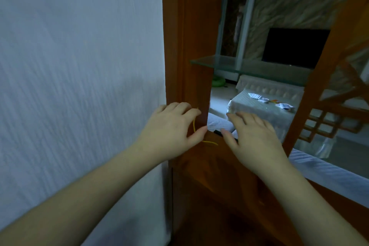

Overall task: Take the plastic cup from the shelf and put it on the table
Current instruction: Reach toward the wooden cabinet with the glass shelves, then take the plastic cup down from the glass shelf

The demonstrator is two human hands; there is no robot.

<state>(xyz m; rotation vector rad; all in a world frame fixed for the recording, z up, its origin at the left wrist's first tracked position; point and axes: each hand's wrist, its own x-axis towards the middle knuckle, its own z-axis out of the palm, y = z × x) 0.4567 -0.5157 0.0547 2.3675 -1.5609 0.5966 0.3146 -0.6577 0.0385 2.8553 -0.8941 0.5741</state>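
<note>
Your left hand [171, 126] is held out with its fingers loosely curled and thumb spread, holding nothing; its fingertips lie against the smooth reddish wooden post [191, 46] of the shelf unit. A thin yellow wire [194, 126] curves down beside your thumb and runs out across the wooden ledge [211, 158] below. Your right hand [253, 136] hovers palm down with its fingers spread wide and empty over that same ledge, just above a small dark object [217, 132] whose shape you cannot make out.

To your left stands a pale, finely ribbed wall [79, 66]. Higher up, a thick greenish glass shelf [219, 62] juts from the post, and nothing stands on its visible part. At the right hangs a wooden lattice panel [329, 124]. Through the opening you see a table [259, 106] under a white quilted cloth strewn with small papers, and beyond it a flat black screen [295, 46] on a wavy stone-patterned wall. The plastic cup appears nowhere here.
</note>
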